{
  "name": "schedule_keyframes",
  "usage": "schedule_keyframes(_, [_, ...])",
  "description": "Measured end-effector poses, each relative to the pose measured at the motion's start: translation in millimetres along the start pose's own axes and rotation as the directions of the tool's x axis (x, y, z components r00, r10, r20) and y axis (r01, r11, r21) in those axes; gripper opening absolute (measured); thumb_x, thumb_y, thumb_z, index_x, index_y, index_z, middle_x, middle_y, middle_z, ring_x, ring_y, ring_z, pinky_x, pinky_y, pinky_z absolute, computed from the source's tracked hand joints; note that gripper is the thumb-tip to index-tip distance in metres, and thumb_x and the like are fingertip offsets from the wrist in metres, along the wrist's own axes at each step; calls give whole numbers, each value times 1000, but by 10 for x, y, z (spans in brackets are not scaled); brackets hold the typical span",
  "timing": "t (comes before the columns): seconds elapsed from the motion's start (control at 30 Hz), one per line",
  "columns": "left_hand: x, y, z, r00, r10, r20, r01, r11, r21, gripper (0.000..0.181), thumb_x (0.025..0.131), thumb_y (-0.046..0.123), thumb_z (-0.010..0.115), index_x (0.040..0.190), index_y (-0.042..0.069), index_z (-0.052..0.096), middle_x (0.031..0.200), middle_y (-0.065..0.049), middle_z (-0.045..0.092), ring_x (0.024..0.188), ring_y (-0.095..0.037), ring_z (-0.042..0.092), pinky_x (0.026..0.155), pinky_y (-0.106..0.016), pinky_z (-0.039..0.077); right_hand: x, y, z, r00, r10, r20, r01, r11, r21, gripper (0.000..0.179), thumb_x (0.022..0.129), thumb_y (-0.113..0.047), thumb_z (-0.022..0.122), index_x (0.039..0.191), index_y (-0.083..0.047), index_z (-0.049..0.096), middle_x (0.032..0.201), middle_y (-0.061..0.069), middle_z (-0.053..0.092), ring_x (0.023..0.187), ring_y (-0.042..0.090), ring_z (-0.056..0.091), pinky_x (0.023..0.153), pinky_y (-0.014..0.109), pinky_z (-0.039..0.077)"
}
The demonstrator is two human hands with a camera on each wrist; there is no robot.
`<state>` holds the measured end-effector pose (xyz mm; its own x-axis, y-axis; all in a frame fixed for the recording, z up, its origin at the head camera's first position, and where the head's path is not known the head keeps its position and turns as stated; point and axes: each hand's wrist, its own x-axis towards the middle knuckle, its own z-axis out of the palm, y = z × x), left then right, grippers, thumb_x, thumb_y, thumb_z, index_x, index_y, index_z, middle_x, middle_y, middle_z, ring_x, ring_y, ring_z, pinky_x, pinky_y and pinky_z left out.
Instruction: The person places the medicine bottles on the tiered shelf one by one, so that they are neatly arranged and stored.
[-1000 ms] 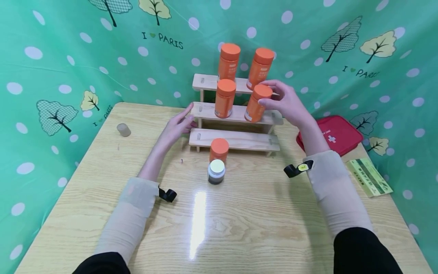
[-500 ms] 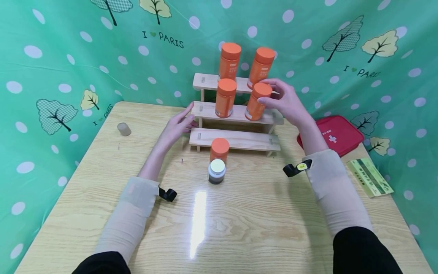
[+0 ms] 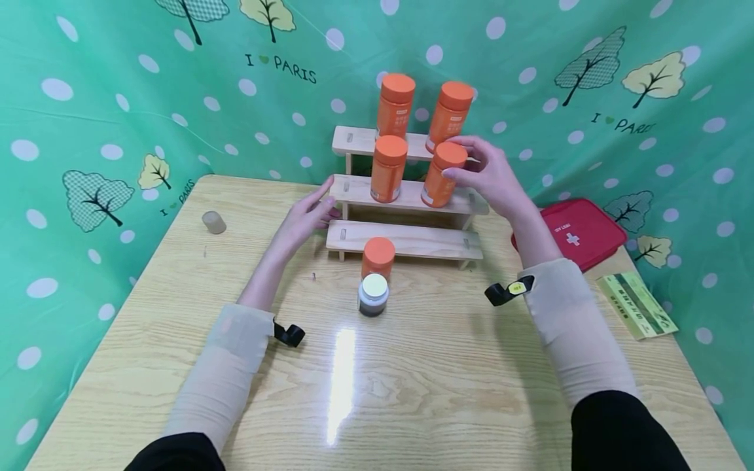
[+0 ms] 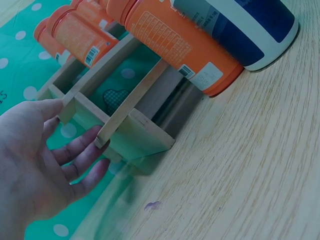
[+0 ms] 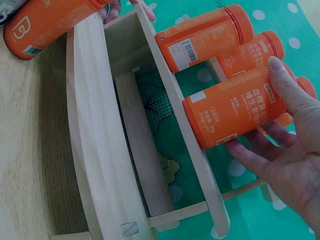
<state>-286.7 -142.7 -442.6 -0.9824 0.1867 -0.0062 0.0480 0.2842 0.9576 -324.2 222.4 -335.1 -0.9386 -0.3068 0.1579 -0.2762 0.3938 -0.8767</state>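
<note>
My right hand (image 3: 489, 173) grips an orange supplement bottle (image 5: 235, 105) with an orange lid, thumb on one side and fingers on the other. This bottle stands at the right on the middle step of a wooden tiered shelf (image 3: 406, 241). To its left on the same step is a second orange bottle (image 3: 388, 171). Behind them, two more orange bottles stand on the top step. At the shelf's left end, my left hand (image 4: 45, 160) touches the wood with loosely extended fingers, holding nothing.
In front of the lowest step stand another orange bottle (image 3: 377, 257) and a white-capped bottle (image 3: 373, 297). A grey cylinder (image 3: 213, 223) sits at left. On the right lie a red first aid pouch (image 3: 574, 235) and a green box (image 3: 636, 306). A patterned curtain hangs behind.
My right hand and the bottle it grips have shifted very slightly left on the middle step. The left hand stays at the shelf's left end.
</note>
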Motion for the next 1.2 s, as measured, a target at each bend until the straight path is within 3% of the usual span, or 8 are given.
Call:
schedule_keyframes(0.43, [-11,-10,-23,1000,-4,7,4,1000,8,58,106,54,48,160,46,26,171,-3,29,129,-38,61,112,-51,52,-17,35,63,998,45,-51,-44,999,14,58,94,-27,77,147,-22,55,144,3,53,132,21,53,117,45,47])
schedule_keyframes(0.7, [-3,-19,-12,1000,0,-3,0,1000,-10,59,104,56,50,159,47,29,170,0,31,126,-34,63,110,-49,54,-62,86,111,996,40,-84,-36,998,45,59,93,-27,78,147,-25,54,138,-1,56,122,18,55,103,28,50])
schedule_keyframes(0.9, [6,-27,-7,1000,-1,3,1,1000,-16,59,104,56,50,159,47,29,170,-3,33,125,-35,63,109,-50,54,-127,181,171,992,56,-117,-52,998,35,63,90,-28,81,147,-26,53,131,-1,62,110,18,57,91,22,51])
schedule_keyframes(1.07, [-3,-9,-2,1000,-11,2,11,1000,-13,59,104,57,50,158,48,29,171,-2,30,128,-33,61,109,-50,54,-199,262,242,988,62,-139,-48,994,101,63,90,-24,81,147,-24,53,136,3,62,118,18,60,101,21,54])
schedule_keyframes(1.2, [-5,-6,-4,1000,-12,5,12,1000,-14,58,104,57,50,158,50,29,169,-4,34,127,-33,61,109,-50,54,-257,308,295,984,55,-169,-32,990,134,66,90,-25,82,148,-24,51,142,5,60,126,17,58,113,31,52])
